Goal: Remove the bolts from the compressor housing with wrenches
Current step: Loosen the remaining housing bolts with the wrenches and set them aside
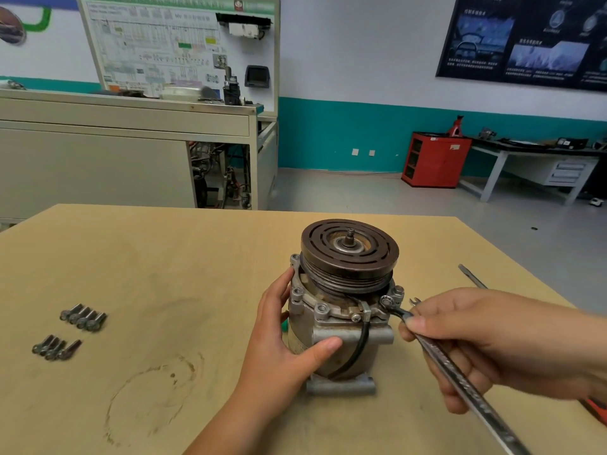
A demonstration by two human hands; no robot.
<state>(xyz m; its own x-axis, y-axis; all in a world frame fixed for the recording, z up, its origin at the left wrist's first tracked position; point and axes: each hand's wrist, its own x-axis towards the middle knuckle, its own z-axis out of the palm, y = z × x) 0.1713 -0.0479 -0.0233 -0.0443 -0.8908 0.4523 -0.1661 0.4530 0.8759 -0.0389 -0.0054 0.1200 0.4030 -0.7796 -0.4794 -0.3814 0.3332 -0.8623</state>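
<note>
bare table (170, 257) left of compressor (341, 310); loose bolts (83, 317) lie far left.

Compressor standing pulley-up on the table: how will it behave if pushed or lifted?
Probably heavy for its size: the compressor looks all metal, with a thick pulley on top. Likely top-heavy and apt to tip or twist if pushed, since it stands on end; the left hand grips its side. Should stay rigid, no flex.

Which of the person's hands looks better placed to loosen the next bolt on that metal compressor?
The right hand: it grips the long silver wrench, whose ring end sits on a bolt on the grey metal compressor housing. The left hand is busy steadying the housing.
</note>
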